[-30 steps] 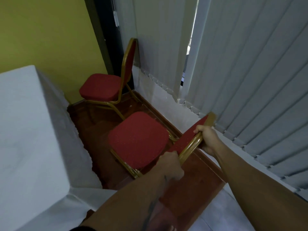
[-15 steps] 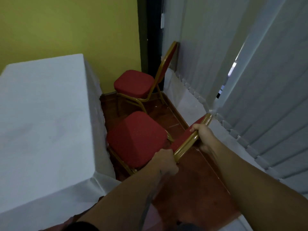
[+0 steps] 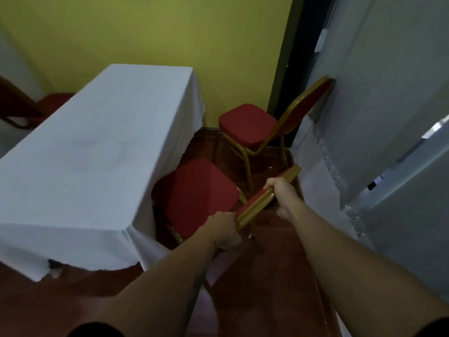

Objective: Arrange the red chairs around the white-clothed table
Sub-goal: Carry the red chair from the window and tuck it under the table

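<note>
Right now I'm gripping the near red chair by its gold backrest rail so I can steer the seat in beside the long edge of the white-clothed table. My left hand and right hand are both wrapping fingers tight around that rail. The second red chair is standing farther off by the blinds, apart from the table.

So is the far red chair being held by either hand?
No, both hands, left and right, grip the near chair's backrest; the far chair stands untouched.
</note>
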A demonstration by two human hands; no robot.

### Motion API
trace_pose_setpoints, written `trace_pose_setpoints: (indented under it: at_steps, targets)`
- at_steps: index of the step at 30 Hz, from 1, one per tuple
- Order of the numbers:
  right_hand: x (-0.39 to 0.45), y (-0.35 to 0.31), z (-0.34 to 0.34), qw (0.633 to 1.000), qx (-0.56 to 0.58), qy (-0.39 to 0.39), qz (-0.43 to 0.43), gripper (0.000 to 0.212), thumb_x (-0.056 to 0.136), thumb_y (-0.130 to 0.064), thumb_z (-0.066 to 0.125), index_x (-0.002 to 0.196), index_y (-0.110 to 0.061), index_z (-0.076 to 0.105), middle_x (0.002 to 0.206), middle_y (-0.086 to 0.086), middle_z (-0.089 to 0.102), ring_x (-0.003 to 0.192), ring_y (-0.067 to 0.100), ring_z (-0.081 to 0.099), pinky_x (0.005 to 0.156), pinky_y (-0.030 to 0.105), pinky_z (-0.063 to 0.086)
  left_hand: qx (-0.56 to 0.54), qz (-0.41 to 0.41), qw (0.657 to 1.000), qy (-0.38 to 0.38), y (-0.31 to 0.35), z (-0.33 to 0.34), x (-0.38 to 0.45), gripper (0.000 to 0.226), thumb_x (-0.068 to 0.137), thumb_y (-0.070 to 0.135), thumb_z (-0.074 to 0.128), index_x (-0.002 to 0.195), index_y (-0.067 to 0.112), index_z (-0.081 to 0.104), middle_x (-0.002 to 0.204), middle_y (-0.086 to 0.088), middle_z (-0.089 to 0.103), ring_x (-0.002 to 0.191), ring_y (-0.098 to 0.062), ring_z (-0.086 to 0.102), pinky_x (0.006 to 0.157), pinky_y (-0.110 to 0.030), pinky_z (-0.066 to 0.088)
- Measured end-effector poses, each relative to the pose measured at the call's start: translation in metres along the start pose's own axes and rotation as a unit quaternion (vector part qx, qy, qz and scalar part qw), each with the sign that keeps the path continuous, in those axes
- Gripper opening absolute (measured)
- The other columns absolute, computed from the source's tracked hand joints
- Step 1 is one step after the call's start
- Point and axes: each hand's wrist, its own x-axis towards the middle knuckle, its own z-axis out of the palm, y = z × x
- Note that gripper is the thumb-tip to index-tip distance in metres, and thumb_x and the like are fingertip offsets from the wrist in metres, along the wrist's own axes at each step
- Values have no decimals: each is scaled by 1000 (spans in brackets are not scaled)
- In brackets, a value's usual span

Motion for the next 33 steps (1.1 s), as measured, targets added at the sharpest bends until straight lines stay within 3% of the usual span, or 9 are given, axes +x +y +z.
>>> trace_pose_setpoints:
  at_steps: [3,7,14,17,21,24,28,33]
  targets:
    - [10,-11,6,999,-28,-21,5,32,59,-15,61,90,-5,58,82,12,57,81,31,63,88,59,57,-17,-33,999,18,5,-1,5,59,66,36,61,123,20,59,116,-9,63,101,-31,64,87,-40,56]
    - [24,-29,18,997,-68,-35,8,36,59,-16,61,92,-6,58,86,13,57,85,32,63,93,56,54,-32,-66,997,28,6,-6,19,54,72,31,64,125,20,57,116,-9,61,102,-32,63,88,-42,56]
    - [52,-58,42,992,-116,-38,12,38,57,-14,61,94,-4,60,84,12,58,83,33,63,93,56,54,-36,-88,995,40,-1,-27,50,60,76,28,66,134,21,52,110,-5,56,96,-29,61,87,-44,57]
    - [65,-69,53,990,-130,-44,11,39,59,-14,61,97,-5,60,93,13,59,92,34,64,95,56,53,-44,-95,993,46,-5,-36,63,58,82,26,65,137,19,50,118,-9,58,101,-30,62,89,-45,56]
    - [83,-83,73,989,-137,-56,3,40,58,-12,60,97,-4,60,92,13,59,89,34,65,91,56,55,-57,-106,991,64,-13,-51,75,58,83,26,64,140,19,49,122,-10,58,100,-28,60,88,-41,56]
    - [99,-94,89,986,-145,-80,-6,38,56,-13,59,93,-6,59,93,15,60,99,38,67,93,60,53,-58,-127,987,78,-18,-65,83,60,83,27,63,141,20,48,127,-11,58,108,-32,60,88,-39,54]
    - [125,-109,111,979,-157,-131,-9,32,56,-11,58,88,-7,57,87,13,57,90,35,64,94,61,53,-89,-175,976,96,-22,-84,98,67,82,25,63,146,23,44,131,-11,56,113,-34,59,93,-42,54]
    - [157,-129,129,964,-182,-195,-13,37,57,-12,57,93,-6,58,92,13,57,92,33,63,95,61,52,-126,-236,956,117,-12,-99,114,68,82,25,61,147,27,41,127,-11,57,107,-33,61,89,-41,55]
